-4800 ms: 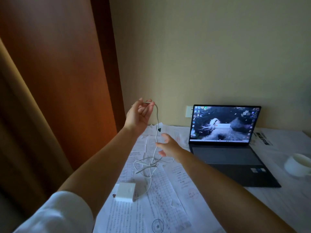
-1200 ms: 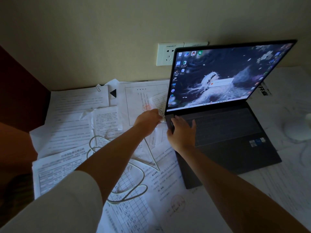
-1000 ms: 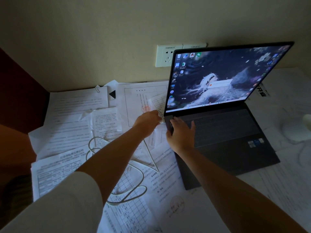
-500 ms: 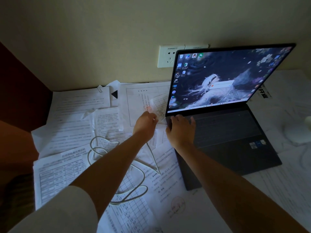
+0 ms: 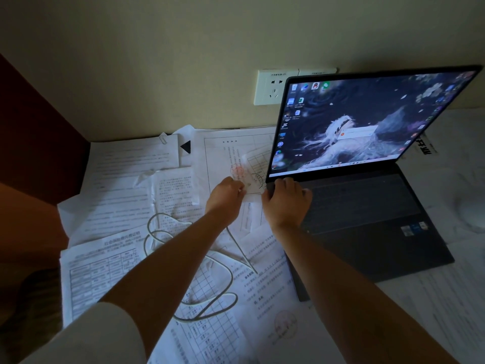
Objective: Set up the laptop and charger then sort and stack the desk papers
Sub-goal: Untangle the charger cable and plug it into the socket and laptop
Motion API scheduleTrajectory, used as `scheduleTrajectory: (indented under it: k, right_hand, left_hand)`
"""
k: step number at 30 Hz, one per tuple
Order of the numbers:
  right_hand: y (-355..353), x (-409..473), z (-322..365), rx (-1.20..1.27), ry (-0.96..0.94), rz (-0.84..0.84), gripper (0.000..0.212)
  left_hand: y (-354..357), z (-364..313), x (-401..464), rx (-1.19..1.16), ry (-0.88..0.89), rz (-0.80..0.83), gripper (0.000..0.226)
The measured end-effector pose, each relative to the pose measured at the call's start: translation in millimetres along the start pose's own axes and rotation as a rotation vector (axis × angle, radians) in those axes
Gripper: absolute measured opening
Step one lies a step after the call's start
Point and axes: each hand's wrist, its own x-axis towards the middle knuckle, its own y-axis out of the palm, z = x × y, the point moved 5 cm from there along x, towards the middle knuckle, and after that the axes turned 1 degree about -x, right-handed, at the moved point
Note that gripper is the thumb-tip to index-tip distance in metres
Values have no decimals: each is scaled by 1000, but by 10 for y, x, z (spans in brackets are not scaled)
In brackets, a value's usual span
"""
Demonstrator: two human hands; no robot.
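The open laptop [image 5: 367, 222] stands on the desk at the right with its screen lit. My right hand [image 5: 284, 203] grips its rear left corner, fingers on the deck and thumb down the side edge. My left hand [image 5: 225, 199] is just left of that corner, fingers curled round the end of the white charger cable [image 5: 210, 261]. The cable runs back under my left forearm and lies in loose loops on the papers [image 5: 126, 206]. The charger brick is out of sight. Printed sheets and forms lie scattered and overlapping over the left half of the desk.
A white wall socket [image 5: 270, 88] sits on the wall behind the laptop's left edge. A black binder clip [image 5: 185, 147] lies on the far papers. More sheets lie under and right of the laptop, and a pale cup [image 5: 472, 211] stands at the right edge.
My left hand has drawn back a little to the left from the laptop's edge. My right hand stays on the laptop's corner, and the cable loops lie as before.
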Motion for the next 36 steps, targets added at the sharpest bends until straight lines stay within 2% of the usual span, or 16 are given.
scheduleTrajectory:
  k: [10,15,21,29,36]
  right_hand:
    - [15,-11,-21,36,18,-11,22]
    - [14,-97,-64,54,-72,49,18]
    - [15,-122,-192,181,-205,-3,27]
    - [73,-168,-210,232,-175,0,36]
    - [71,-163,-209,236,-174,19,22]
  left_hand:
    - [-20,-89,-35,46,54,27,29]
    - [-1,-226,-17,160,137,66,30]
    - [124,-332,30,406,236,106,30]
    - [161,-373,106,544,307,47,21]
    - [181,-368,112,598,356,55,23]
